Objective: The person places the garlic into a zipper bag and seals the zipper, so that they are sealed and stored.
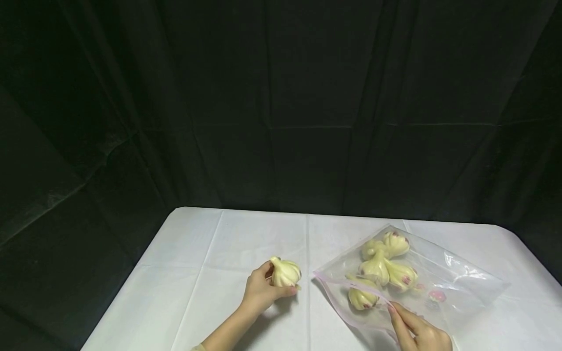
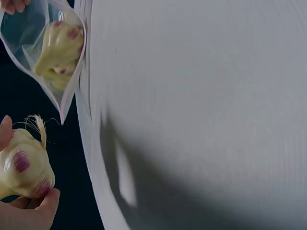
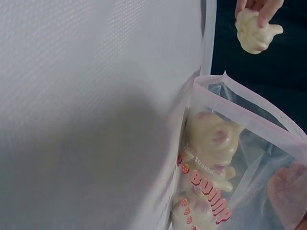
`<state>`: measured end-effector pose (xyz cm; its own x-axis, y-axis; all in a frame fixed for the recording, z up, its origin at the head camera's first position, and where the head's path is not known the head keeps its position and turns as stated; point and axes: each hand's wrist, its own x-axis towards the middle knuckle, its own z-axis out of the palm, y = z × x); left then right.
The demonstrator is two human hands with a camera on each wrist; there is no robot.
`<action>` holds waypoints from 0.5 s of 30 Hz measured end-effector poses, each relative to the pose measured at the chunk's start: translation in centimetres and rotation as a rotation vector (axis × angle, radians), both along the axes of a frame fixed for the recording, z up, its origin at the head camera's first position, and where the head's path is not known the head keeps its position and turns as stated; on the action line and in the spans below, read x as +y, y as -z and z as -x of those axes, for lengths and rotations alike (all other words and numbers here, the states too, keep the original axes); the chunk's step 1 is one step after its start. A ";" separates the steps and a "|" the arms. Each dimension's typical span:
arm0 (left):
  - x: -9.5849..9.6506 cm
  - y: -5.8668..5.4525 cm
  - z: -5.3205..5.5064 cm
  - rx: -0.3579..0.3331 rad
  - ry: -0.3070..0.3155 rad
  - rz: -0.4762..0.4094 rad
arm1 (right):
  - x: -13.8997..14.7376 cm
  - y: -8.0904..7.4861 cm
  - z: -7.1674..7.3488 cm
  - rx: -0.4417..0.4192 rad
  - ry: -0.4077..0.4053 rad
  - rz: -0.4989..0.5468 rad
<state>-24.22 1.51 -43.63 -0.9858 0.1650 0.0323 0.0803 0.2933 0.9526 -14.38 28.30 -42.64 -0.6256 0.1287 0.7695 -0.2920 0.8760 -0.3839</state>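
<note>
My left hand (image 1: 260, 291) holds a garlic bulb (image 1: 286, 273) above the table, left of a clear plastic zip bag (image 1: 465, 280). In the left wrist view the same garlic bulb (image 2: 26, 165), pale with purple patches and a tuft of roots, sits between thumb and fingers. My right hand (image 1: 419, 327) pinches the pink-edged rim of the bag, whose mouth gapes toward the left. Several garlic bulbs (image 1: 375, 268) lie inside the bag. Pink and white printing (image 3: 211, 196) on the bag shows in the right wrist view.
A white cloth covers the table (image 1: 175, 273), and its far edge meets a black curtain (image 1: 281, 165). More black cloth hangs on the left and right sides.
</note>
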 end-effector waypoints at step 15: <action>2.8 -0.4 -2.2 0.054 0.157 0.027 | 0.2 0.1 0.1 0.026 -0.018 -0.017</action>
<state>-22.03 4.33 -43.22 -0.9447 0.3185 0.0778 0.1778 0.2983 0.9378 -14.46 28.50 -42.70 -0.6075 0.1042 0.7874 -0.3177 0.8768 -0.3610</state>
